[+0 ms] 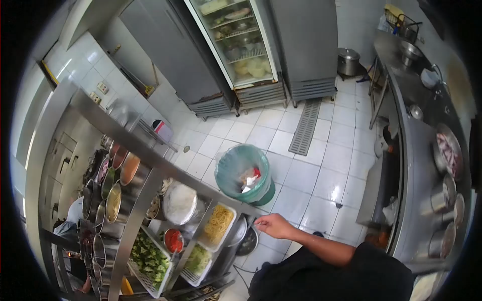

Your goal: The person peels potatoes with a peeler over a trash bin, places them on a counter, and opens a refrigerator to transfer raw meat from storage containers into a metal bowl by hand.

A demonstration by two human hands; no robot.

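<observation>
My right hand (273,226) reaches leftward from a black sleeve, its fingers curled together at the edge of the metal shelf. A thin metal piece shows by the fingertips, but I cannot make out what they grip. Just below the hand are a metal pan (248,243) and a round metal lid or bowl (239,231). Nearby on the shelf are a white tray of yellow noodles (219,224) and a basket of pale green chopped vegetable (199,260). A red-filled container (173,241) and a basket of broccoli (149,258) lie farther left. My left hand is out of view.
A green bin (266,194) with a bag liner stands on the tiled floor beyond the shelf. Fridges (309,50) line the back. A steel counter (401,65) with several pots runs along the right. Through the shelf, part of another person (75,213) shows at left.
</observation>
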